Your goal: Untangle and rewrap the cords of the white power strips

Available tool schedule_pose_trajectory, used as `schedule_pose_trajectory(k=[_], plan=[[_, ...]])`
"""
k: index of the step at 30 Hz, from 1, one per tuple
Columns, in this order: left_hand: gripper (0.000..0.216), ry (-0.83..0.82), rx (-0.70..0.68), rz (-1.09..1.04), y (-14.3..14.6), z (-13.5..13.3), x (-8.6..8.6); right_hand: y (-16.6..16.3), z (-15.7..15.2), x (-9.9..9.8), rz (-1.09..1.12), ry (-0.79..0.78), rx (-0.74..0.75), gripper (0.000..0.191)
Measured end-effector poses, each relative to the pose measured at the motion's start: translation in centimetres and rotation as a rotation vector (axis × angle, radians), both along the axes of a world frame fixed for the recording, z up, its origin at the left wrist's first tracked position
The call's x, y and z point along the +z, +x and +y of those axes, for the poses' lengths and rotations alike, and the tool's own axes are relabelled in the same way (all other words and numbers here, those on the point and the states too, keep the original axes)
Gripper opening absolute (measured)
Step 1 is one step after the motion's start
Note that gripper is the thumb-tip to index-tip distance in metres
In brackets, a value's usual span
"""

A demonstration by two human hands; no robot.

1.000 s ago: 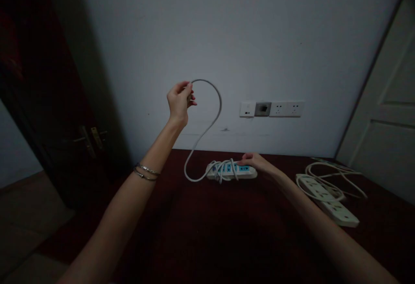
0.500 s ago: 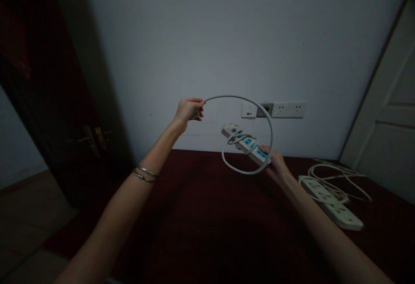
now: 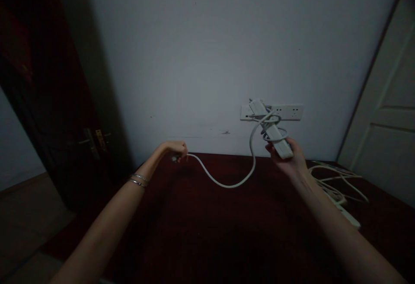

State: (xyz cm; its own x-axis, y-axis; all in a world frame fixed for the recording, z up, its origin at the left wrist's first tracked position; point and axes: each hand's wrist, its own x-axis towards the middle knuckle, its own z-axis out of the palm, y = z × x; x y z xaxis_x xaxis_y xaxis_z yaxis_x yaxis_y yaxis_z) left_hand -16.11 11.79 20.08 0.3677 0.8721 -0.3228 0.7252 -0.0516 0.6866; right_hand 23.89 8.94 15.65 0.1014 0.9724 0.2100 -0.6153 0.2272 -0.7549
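My right hand (image 3: 290, 158) grips the lower end of a white power strip (image 3: 274, 135), tilted up in front of the wall. Its blank back or side faces me, so the outlets are hidden. Loops of its own grey-white cord (image 3: 228, 186) wrap around the strip. From there the cord sags in a curve over the table and rises to my left hand (image 3: 177, 148). My left hand is closed on the plug end of the cord, with a bit of the plug (image 3: 174, 159) showing below the fingers. Two bracelets circle the left wrist.
A second power strip (image 3: 349, 218) with a coiled cord (image 3: 337, 176) lies on the dark red table (image 3: 220, 228) at the right, partly behind my right forearm. Wall sockets (image 3: 293, 112) are behind the held strip. A dark door (image 3: 42, 115) stands left, a pale door (image 3: 389, 124) right.
My left hand has dropped and moved slightly left with the plug, so the cord's upper arc now hangs as a sag. My right hand has raised and turned the strip, hiding its blue outlets.
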Motion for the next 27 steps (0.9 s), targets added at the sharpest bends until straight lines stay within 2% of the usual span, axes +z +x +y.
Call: schedule_pose_trajectory(k=[4, 6, 9, 12, 16, 20, 22, 24, 27], plan=[[0.013, 0.106, 0.168, -0.058, -0.1, 1.2, 0.5, 0.2, -0.6, -0.3, -0.202, -0.04, 0.039, 0.02], [0.012, 0.13, 0.225, -0.184, 0.4, 1.3, 1.4, -0.5, -1.0, -0.6, -0.344, -0.016, 0.137, 0.024], [0.018, 0.13, 0.184, -0.388, 2.4, 0.6, 2.7, -2.1, -1.4, -0.8, -0.555, 0.029, 0.342, 0.027], [0.019, 0.208, 0.078, -0.499, 5.3, -1.0, 3.8, -4.0, -1.5, -1.1, -0.695, -0.014, 0.41, 0.029], [0.014, 0.372, -0.049, -0.64, 8.9, -4.5, 5.3, -5.9, -1.1, -1.9, -0.755, -0.068, 0.325, 0.029], [0.015, 0.292, -0.322, -0.73, 10.1, -8.8, 6.6, -6.3, -0.3, -2.7, -0.7, -0.119, 0.15, 0.025], [0.017, 0.198, -0.453, -0.647, 9.5, -10.6, 7.0, -5.8, 0.1, -3.0, -0.627, -0.16, 0.072, 0.024], [0.019, 0.119, -0.528, -0.513, 8.4, -11.7, 7.2, -4.8, 0.5, -3.1, -0.554, -0.183, -0.006, 0.024], [0.018, 0.022, -0.607, -0.315, 6.0, -11.8, 7.0, -2.7, 0.8, -3.1, -0.443, -0.163, -0.1, 0.021]])
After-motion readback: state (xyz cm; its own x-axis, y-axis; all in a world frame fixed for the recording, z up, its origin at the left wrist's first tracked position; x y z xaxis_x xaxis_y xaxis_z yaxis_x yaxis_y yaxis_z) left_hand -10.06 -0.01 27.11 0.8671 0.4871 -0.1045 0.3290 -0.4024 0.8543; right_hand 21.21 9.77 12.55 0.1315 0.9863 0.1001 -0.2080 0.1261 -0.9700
